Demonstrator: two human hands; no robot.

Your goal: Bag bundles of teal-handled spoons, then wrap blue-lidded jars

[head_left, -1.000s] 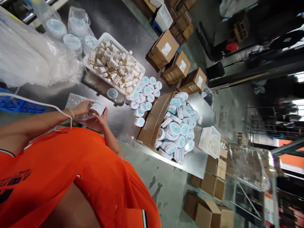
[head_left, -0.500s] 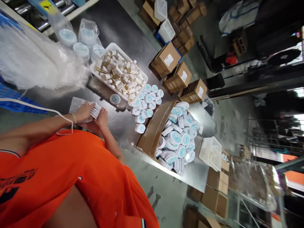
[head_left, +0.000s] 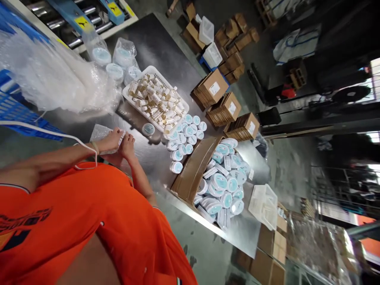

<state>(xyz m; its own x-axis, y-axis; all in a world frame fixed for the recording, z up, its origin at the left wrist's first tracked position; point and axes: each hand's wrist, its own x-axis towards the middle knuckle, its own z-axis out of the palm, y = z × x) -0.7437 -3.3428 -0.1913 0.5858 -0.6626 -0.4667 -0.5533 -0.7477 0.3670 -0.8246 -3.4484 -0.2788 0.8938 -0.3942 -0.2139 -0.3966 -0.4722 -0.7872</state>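
A short row of white round containers (head_left: 121, 137), stacked face to face, is pinched between my two hands. My left hand (head_left: 110, 140) grips its left side, on a clear plastic bag (head_left: 99, 131); whether the stack lies inside the bag I cannot tell. My right hand (head_left: 127, 146) closes on the other side, fingers bent over the stack. A single round container with a pale blue lid (head_left: 148, 129) lies on the metal table just beyond my right hand. Several like it stand in a cluster (head_left: 187, 132) farther right.
A white basket (head_left: 126, 94) holds many small bottles. An open carton (head_left: 190, 174) of round containers stands at the table's right. Clear plastic bags (head_left: 59, 79) are heaped at left, by bagged stacks (head_left: 123, 55). Flat cardboard bundles (head_left: 212, 89) line the far edge. A white cable (head_left: 53, 130) crosses my left arm.
The camera view has shifted, so the table sits slightly lower in the picture. My fingers now cover more of the white stack; both hands stay on it.
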